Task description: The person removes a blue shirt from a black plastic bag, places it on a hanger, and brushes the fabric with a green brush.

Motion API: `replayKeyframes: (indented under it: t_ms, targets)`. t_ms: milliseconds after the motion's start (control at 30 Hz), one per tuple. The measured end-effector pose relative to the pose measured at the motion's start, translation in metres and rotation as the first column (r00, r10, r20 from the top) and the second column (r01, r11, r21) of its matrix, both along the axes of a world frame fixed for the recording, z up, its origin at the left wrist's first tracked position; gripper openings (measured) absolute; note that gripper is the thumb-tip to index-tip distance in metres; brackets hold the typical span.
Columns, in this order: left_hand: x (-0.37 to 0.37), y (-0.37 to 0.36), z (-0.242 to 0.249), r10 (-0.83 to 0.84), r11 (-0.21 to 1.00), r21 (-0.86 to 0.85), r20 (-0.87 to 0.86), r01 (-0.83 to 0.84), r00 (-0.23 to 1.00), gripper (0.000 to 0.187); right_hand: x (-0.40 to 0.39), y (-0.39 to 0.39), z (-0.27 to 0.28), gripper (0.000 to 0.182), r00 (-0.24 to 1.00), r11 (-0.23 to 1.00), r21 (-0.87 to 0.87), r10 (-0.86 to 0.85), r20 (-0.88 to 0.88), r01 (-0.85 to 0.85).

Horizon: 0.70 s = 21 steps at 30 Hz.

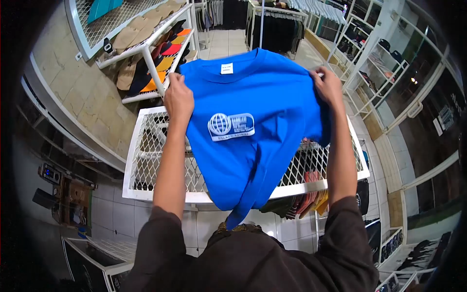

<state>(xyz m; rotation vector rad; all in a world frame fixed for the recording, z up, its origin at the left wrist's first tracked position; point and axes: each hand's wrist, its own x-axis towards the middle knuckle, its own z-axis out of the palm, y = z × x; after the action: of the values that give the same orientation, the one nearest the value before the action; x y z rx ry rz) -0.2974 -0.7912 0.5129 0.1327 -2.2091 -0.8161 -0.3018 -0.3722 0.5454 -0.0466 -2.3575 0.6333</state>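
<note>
A bright blue T-shirt [233,155] with a white globe print on its front is stretched between my two hands. My left hand [178,97] grips it at the left shoulder, fingers closed on the cloth. At the opposite shoulder, my right hand [327,86] is closed on the fabric too. The collar with its white label faces up, at the far side. Folds run down the middle, and the lower end hangs in a narrow point over the near edge of the white mesh rack top [146,141].
Caps lie on a white shelf [155,53] at the left. Clothes hang under the mesh top, with pink and yellow ones [311,199] showing. Further back stands a rack of dark garments [275,31]. Glass doors [423,97] and shelving line the right side.
</note>
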Motion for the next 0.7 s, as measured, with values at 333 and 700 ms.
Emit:
replayKeyframes:
  t_ms: [333,700]
  targets:
    - [0.155,0.01,-0.052,-0.314,0.947,0.073,0.429,0.314,0.847,0.041,0.147,-0.062,-0.081,0.028,0.994,0.947,-0.303,0.114,0.002,-0.108]
    - [0.294,0.023,-0.1,-0.296,0.953,0.238,0.602,0.187,0.742,0.035,0.255,-0.139,-0.143,0.027,0.974,0.994,-0.088,0.078,0.213,-0.06]
